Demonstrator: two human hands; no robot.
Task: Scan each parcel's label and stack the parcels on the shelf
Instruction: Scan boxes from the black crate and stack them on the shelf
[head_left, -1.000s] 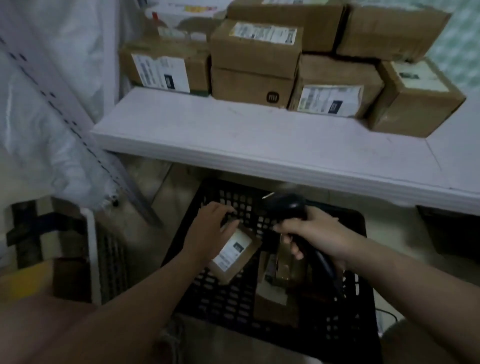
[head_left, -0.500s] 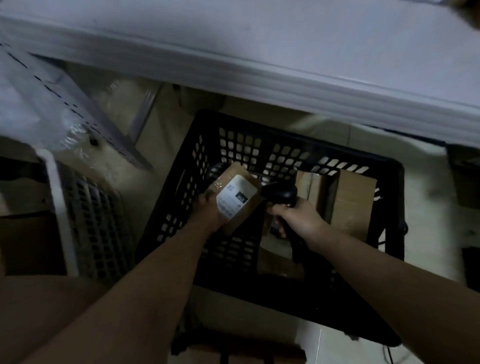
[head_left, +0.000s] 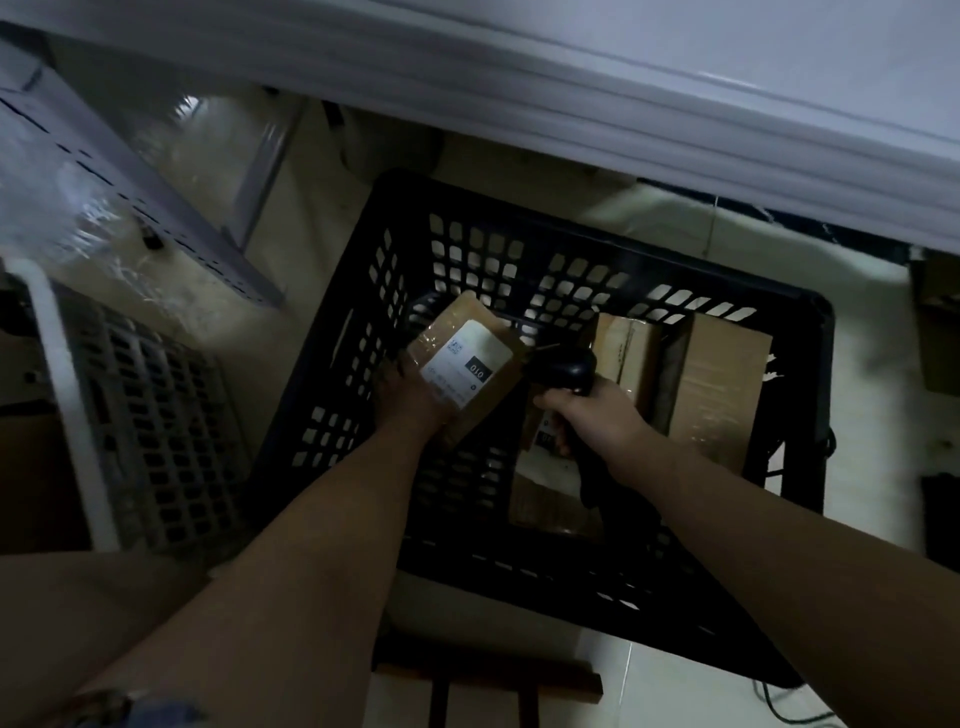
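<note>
Tipped down off the shelf (head_left: 675, 104) and onto the black crate (head_left: 519, 582) since 1 s back, and drawn closer together: parcel lifted and turned label-up, scanner head pulled in beside it. Means scanning under way, stacking not yet begun.

Starting left: left hand (head_left: 408, 400) gripping the small brown parcel (head_left: 460, 314) from beneath at its near-left end, fingers mostly hidden under it. Held up inside the crate, clear of the floor. White label (head_left: 470, 358) facing up and tilted toward the right. Long axis on a diagonal, from the hand at near-left up and away to far-right.

Just beside the label's right edge: scanner (head_left: 566, 369), nose aimed left at it. Then right hand (head_left: 597, 415), clenched round the scanner's grip.

Furthest right: larger parcels (head_left: 722, 379) against the crate's right wall, waiting.
</note>
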